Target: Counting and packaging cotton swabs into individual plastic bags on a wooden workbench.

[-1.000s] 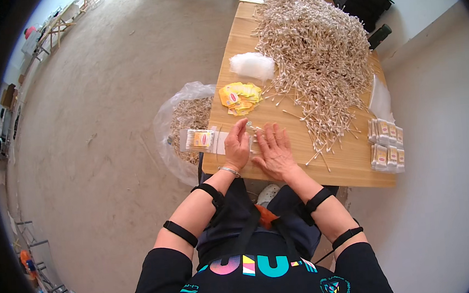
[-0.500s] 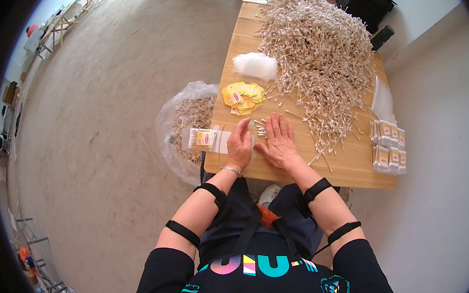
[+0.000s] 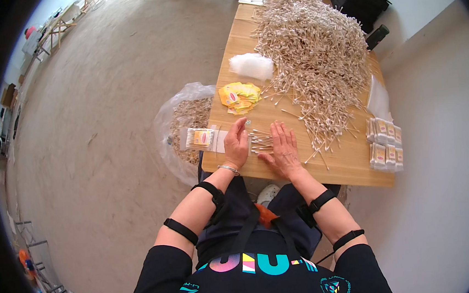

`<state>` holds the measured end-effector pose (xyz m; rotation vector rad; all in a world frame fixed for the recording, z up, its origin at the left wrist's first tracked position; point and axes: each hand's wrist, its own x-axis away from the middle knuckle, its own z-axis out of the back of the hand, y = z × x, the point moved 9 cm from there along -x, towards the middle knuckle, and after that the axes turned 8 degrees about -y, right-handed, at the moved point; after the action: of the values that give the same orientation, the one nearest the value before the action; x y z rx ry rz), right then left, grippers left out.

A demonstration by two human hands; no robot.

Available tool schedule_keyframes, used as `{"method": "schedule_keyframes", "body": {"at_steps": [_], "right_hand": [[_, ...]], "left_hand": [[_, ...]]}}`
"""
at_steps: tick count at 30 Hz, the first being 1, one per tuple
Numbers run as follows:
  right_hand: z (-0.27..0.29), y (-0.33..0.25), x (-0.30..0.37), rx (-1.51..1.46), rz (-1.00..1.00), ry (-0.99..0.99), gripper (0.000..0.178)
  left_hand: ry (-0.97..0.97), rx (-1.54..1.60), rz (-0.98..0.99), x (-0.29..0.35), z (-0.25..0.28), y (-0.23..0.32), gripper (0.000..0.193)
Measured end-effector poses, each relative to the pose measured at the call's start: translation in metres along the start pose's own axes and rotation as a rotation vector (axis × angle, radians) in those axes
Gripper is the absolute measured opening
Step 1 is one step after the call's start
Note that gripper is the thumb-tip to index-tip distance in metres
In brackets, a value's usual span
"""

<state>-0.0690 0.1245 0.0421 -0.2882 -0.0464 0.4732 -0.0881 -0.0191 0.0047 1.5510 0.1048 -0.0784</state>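
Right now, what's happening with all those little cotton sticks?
Someone is gathering cotton swabs into a small group on a wooden table. The right grip lies flat over one end of the group; the left grip stands on edge at the other. A huge loose heap lies farther up. A labelled bundle sits by the table's left edge, and finished-looking packs sit at the right.

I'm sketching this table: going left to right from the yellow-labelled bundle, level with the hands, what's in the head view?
Left hand, loose swabs, right hand, swab pile's near end, stacked swab packets.
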Motion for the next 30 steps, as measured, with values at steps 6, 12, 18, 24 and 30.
{"method": "schedule_keyframes", "body": {"at_steps": [6,12,18,24,30], "right_hand": [[0.002,0.017,0.0,-0.274,-0.081,0.143,0.076],[0.005,0.026,0.002,-0.561,-0.14,0.36,0.062],[-0.004,0.005,-0.01,-0.54,-0.027,0.26,0.066],[-0.028,-0.023,-0.002,0.114,0.023,-0.214,0.089],[-0.031,-0.01,-0.026,0.157,-0.037,-0.249,0.096]], "left_hand": [[-0.001,0.053,0.032,-0.002,-0.001,-0.001,0.035],[0.052,0.192,0.077,-0.004,-0.007,-0.002,0.037],[-0.029,0.121,0.037,-0.002,-0.022,0.0,0.038],[0.005,0.321,0.101,-0.003,-0.017,-0.006,0.039],[0.034,0.461,0.093,-0.004,-0.017,-0.013,0.038]]}}
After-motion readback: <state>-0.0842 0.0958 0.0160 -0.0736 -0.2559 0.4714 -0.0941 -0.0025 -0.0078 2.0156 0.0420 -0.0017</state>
